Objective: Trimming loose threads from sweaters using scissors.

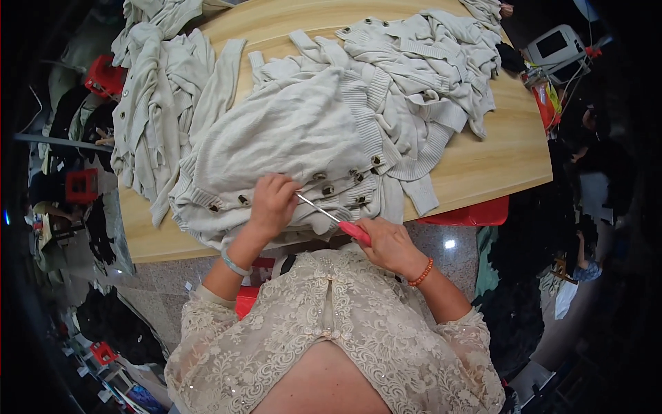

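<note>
- Wooden table (496, 162) is filling the frame's middle, heaped with cream knitwear.
- Right hand (390, 245), lower centre, is gripping red-handled scissors (332, 218); their long axis is running diagonally, blades pointing upper left.
- Left hand (272, 203) is pinching the buttoned cardigan (289, 138).
- More cardigans (427, 76) are lying beyond, upper right.

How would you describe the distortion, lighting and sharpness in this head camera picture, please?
In the head view, fisheye bends the wooden table edges and blackens the corners; even light, soft shadows, no glare on the cream cardigan; the left hand, right hand and red-handled tool are sharp, the dim surroundings murky.
</note>
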The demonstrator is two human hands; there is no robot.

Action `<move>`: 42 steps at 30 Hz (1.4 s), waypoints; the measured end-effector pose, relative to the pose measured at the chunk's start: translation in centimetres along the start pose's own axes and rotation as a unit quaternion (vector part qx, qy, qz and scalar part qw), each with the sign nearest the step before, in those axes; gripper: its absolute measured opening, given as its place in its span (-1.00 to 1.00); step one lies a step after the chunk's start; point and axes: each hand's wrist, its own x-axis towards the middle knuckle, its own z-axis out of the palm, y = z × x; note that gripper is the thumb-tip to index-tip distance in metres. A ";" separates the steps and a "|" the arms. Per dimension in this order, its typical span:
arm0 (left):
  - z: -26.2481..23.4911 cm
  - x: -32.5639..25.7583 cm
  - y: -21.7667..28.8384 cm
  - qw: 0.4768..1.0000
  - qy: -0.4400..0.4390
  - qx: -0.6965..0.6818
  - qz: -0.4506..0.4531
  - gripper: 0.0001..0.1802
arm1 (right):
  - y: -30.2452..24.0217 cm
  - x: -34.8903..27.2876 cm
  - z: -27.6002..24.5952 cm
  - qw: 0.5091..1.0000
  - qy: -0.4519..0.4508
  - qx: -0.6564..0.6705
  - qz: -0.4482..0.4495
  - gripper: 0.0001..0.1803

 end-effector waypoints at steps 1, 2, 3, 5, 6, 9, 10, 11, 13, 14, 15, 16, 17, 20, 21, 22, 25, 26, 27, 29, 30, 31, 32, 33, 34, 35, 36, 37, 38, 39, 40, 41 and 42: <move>0.7 0.3 0.8 1.000 0.001 -0.026 0.001 -0.59 | 0.5 -0.5 -0.3 1.000 0.025 0.015 -0.005 -0.71; 1.5 1.0 1.6 0.999 0.000 -0.045 0.003 -0.54 | 1.0 -1.1 -0.5 0.999 0.035 0.024 0.011 -0.73; 2.2 1.8 2.1 0.998 -0.001 -0.064 0.005 -0.50 | 1.6 -1.6 -0.8 0.999 0.037 0.024 0.012 -0.73; 3.7 2.8 1.6 0.998 -0.037 -0.055 -0.003 -0.54 | 2.5 -2.5 -1.5 0.998 0.018 -0.002 0.063 -0.75; 4.9 2.6 0.6 0.997 -0.074 -0.012 -0.005 -0.60 | 2.5 -2.7 -1.9 0.998 0.025 -0.011 0.058 -0.75; 5.1 3.4 0.0 0.992 -0.122 0.014 -0.031 -0.76 | 2.9 -2.8 -2.0 0.996 -0.002 -0.034 0.076 -0.74; 4.6 3.7 0.0 0.990 -0.133 -0.022 -0.050 -0.78 | 2.8 -2.7 -1.8 0.996 0.002 -0.032 0.081 -0.74; 4.3 4.0 -0.2 0.985 -0.145 -0.058 -0.069 -0.80 | 2.7 -2.5 -1.5 0.997 0.001 -0.027 0.071 -0.73; 4.2 4.3 -0.6 0.984 -0.142 -0.090 -0.062 -0.85 | 2.7 -2.1 -0.7 0.998 -0.005 -0.006 0.056 -0.74; 4.0 4.3 -0.6 0.982 -0.145 -0.105 -0.061 -0.85 | 3.0 -2.3 -0.6 0.998 0.000 -0.005 0.059 -0.74; 4.0 4.3 -0.4 0.980 -0.148 -0.121 -0.060 -0.85 | 3.2 -2.5 -0.5 0.998 0.021 0.011 0.057 -0.74; 3.9 4.3 0.2 0.987 -0.121 -0.094 -0.046 -0.84 | 3.5 -2.7 -0.4 0.997 0.041 0.027 0.053 -0.75; 4.1 4.6 0.8 0.992 -0.099 -0.076 -0.012 -0.82 | 4.1 -3.0 -0.2 0.997 0.044 0.028 0.055 -0.75; 6.3 5.3 2.7 0.992 -0.087 -0.084 0.036 -0.73 | 5.5 -4.2 -1.0 0.994 0.053 0.043 0.090 -0.72; 7.4 5.6 3.3 0.990 -0.091 -0.105 0.036 -0.69 | 5.8 -4.4 -1.2 0.994 0.051 0.043 0.088 -0.72; 8.8 6.1 3.9 0.992 -0.085 -0.092 0.035 -0.71 | 6.1 -4.7 -1.4 0.993 0.051 0.023 0.105 -0.73; 11.9 6.4 3.1 0.981 -0.192 0.021 0.002 -0.78 | 6.5 -4.7 -1.8 0.991 0.040 -0.010 0.131 -0.75; 12.4 6.5 2.8 0.981 -0.193 0.020 0.003 -0.78 | 6.7 -4.6 -1.8 0.989 0.027 -0.023 0.141 -0.75; 12.7 6.4 2.3 0.977 -0.212 0.021 0.006 -0.81 | 6.9 -4.6 -1.7 0.989 0.026 -0.022 0.144 -0.75; 12.8 6.8 1.8 0.969 -0.247 0.019 0.017 -0.85 | 7.2 -4.6 -1.4 0.991 0.027 -0.014 0.130 -0.75; 13.0 6.9 1.8 0.968 -0.251 0.017 0.020 -0.85 | 7.5 -4.8 -1.5 0.991 0.027 -0.012 0.134 -0.75; 12.8 7.1 1.7 0.968 -0.251 -0.013 0.015 -0.83 | 7.6 -4.8 -1.6 0.990 0.028 0.008 0.135 -0.75; 12.8 7.5 1.7 0.967 -0.250 -0.042 0.010 -0.80 | 7.9 -4.8 -1.7 0.990 0.029 0.028 0.137 -0.75; 13.1 8.3 1.9 0.967 -0.251 -0.042 0.013 -0.80 | 8.3 -4.7 -1.9 0.989 0.033 0.028 0.139 -0.75; 13.0 9.3 2.6 0.973 -0.218 -0.072 0.028 -0.75 | 8.6 -4.7 -2.1 0.986 0.049 0.021 0.159 -0.75; 13.2 10.2 3.3 0.977 -0.183 -0.100 0.043 -0.69 | 9.1 -4.5 -2.3 0.982 0.065 0.014 0.177 -0.75; 13.5 11.0 4.3 0.979 -0.173 -0.096 0.037 -0.61 | 9.3 -4.7 -2.5 0.981 0.078 0.021 0.179 -0.74; 15.1 11.0 4.3 0.984 -0.165 -0.065 0.029 -0.64 | 9.6 -4.7 -2.5 0.980 0.081 0.017 0.180 -0.73; 17.1 10.7 3.6 0.988 -0.154 -0.028 0.019 -0.67 | 9.9 -4.5 -2.3 0.981 0.085 0.012 0.176 -0.72; 18.5 10.8 3.7 0.983 -0.182 -0.006 0.020 -0.76 | 10.2 -4.6 -2.4 0.978 0.070 -0.003 0.197 -0.71; 19.4 10.8 3.7 0.978 -0.209 0.018 0.017 -0.83 | 10.5 -4.8 -2.3 0.975 0.054 -0.019 0.215 -0.69; 20.2 10.8 3.5 0.978 -0.207 -0.012 0.003 -0.87 | 11.0 -5.1 -2.1 0.973 0.045 -0.028 0.224 -0.67; 20.4 10.7 3.1 0.977 -0.206 -0.043 -0.014 -0.88 | 10.5 -5.2 -2.8 0.973 0.032 -0.020 0.226 -0.67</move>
